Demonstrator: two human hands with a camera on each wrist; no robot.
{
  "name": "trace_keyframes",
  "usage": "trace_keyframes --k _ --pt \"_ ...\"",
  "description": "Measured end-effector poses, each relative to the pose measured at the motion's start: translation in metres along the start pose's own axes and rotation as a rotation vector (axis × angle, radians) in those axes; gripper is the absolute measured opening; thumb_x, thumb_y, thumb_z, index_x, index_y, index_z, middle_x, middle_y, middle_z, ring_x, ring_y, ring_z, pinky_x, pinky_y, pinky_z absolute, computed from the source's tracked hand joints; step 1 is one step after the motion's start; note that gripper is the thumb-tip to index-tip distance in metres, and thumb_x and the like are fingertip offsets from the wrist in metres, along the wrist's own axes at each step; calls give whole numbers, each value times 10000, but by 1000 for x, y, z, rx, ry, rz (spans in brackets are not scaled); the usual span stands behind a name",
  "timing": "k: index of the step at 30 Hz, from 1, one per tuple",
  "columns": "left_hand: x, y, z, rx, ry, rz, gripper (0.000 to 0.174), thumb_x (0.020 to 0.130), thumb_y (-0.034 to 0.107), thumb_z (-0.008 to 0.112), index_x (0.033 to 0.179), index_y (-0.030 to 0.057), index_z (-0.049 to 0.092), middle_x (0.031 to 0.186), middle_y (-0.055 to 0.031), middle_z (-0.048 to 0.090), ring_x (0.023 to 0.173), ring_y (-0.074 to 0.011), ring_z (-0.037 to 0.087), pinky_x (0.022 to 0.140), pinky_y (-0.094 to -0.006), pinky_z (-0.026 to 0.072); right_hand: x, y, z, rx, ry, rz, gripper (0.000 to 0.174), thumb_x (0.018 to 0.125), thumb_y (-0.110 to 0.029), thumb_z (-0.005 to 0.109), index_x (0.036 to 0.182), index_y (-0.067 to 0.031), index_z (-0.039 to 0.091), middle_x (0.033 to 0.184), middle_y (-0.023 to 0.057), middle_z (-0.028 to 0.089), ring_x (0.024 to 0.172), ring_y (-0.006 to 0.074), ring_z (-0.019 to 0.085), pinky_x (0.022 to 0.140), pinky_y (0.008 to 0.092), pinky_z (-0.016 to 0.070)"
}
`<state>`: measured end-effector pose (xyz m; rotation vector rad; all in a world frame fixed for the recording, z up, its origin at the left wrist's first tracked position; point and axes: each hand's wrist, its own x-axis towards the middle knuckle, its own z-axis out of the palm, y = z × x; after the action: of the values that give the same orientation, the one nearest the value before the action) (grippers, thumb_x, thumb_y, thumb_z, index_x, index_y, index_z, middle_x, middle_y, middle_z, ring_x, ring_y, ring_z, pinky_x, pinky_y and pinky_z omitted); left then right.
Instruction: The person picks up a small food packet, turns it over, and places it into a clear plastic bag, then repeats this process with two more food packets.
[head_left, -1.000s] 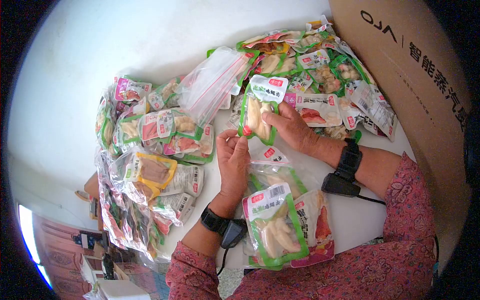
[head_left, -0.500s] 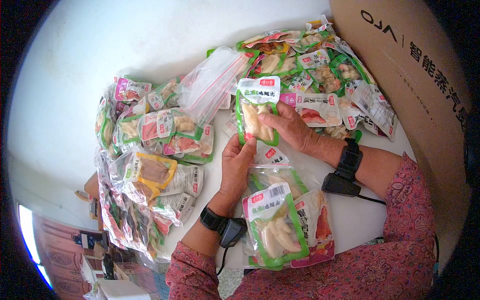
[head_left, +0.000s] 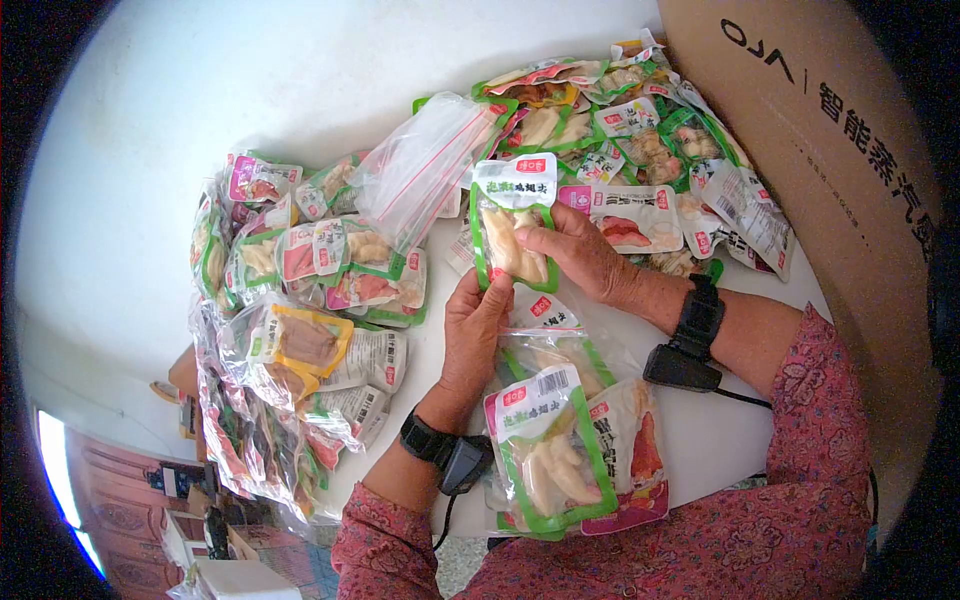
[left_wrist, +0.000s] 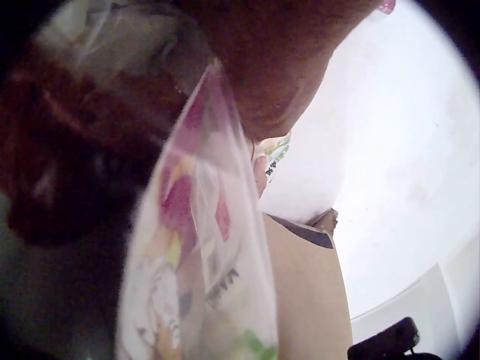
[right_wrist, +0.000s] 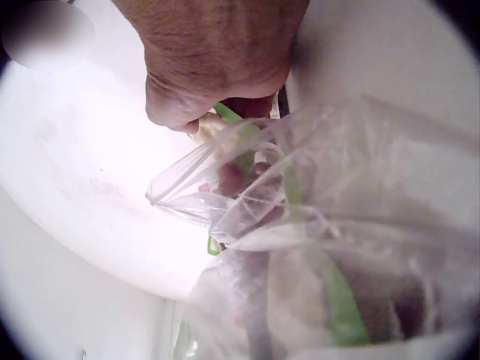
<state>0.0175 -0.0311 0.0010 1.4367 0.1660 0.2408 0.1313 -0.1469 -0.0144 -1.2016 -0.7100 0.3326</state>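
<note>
Both hands hold a green-edged food packet [head_left: 513, 225] with a white label upright above the table in the head view. My right hand [head_left: 585, 258] pinches its right side, thumb across the clear window. The left hand [head_left: 474, 335] grips the bottom left corner between thumb and fingers. Below them lies a clear zip bag [head_left: 610, 350] with packets inside, and another green-edged packet [head_left: 555, 450] on top. In the right wrist view the right hand [right_wrist: 221, 67] is seen from behind, its fingertips mostly hidden; the left wrist view shows the left hand [left_wrist: 277, 60] dark and close.
Piled packets [head_left: 370, 270] stand at the left, some in clear plastic, and more packets [head_left: 650, 150] at the back right. Empty zip bags [head_left: 425, 165] lie between the piles. A large cardboard box [head_left: 820, 130] stands along the right side of the white table [head_left: 710, 440].
The packet has moved slightly left and turned from a tilt to nearly straight. My left hand has come up to it and taken hold of its lower corner.
</note>
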Motion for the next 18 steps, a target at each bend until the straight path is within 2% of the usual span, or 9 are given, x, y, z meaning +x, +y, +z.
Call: trace_keyframes --k 5,18 --pt "2 -4 0 1 10 15 177 871 194 518 1001 77 548 698 65 483 581 -6 393 484 -142 307 -1 -2 1 42 -4 -2 365 782 -251 540 1046 1 523 943 97 576 887 177 540 780 299 434" --pt "2 -3 1 70 0 41 163 869 187 518 998 90 532 667 62 455 544 -17 362 460 -154 282 0 0 -1 33 -26 1 375 793 -272 533 1059 -7 518 949 94 577 882 176 545 771 298 437"
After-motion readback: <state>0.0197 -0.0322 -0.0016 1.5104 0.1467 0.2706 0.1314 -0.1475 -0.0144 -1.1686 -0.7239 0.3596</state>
